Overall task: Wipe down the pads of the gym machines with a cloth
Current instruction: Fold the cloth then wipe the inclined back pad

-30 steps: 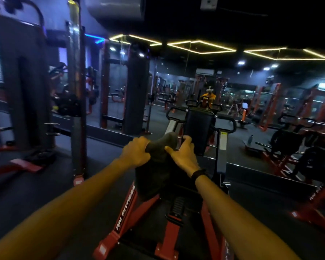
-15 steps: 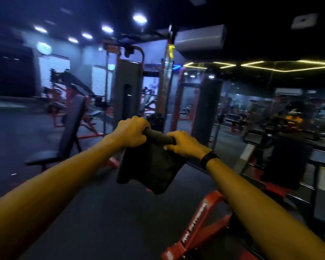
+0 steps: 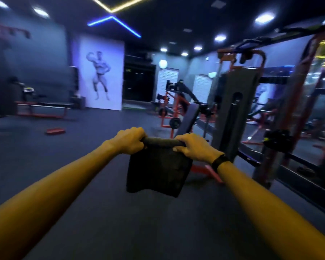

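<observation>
A dark cloth (image 3: 158, 171) hangs in front of me, folded over along its top edge. My left hand (image 3: 129, 140) grips the top left corner and my right hand (image 3: 193, 150) grips the top right corner, both arms stretched forward above the floor. Behind the cloth stands an inclined bench with a dark back pad (image 3: 189, 121) on a red frame. No pad is touched by the cloth.
A tall grey cable machine (image 3: 233, 109) stands right of the bench, with a mirror wall beyond it. A red plate-loaded machine (image 3: 173, 107) sits further back. A flat bench (image 3: 43, 106) and a red step (image 3: 55, 130) are at the left on the dark floor (image 3: 83, 147).
My view has swung left, away from the red machine with the black pad, toward the room's far wall. Both hands keep hold of the cloth, now spread wider along its top edge.
</observation>
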